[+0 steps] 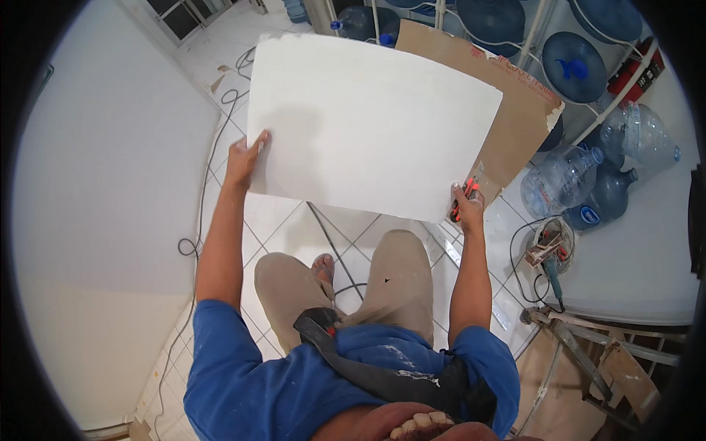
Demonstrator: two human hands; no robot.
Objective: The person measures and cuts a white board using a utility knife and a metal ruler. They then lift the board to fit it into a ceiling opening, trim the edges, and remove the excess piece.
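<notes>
A large white board (368, 125), which looks like a cut panel of plasterboard, is held up in front of me, tilted. My left hand (246, 159) grips its left edge, thumb on the front face and fingers behind. At its lower right corner, my right hand (468, 204) is closed round a red and black utility knife (464, 197) and also pinches the board's edge. I cannot tell whether the knife's blade is out. Behind the board's right side stands a brown cardboard sheet (507, 132), partly hidden by it.
Several large water bottles (562, 176) lie at the right by a white rack (537, 33). A corded power tool (550, 268) rests nearby. At the lower right is a metal-legged stand (581, 353). Black cable (204, 198) runs over the tiled floor beside a white wall (110, 220).
</notes>
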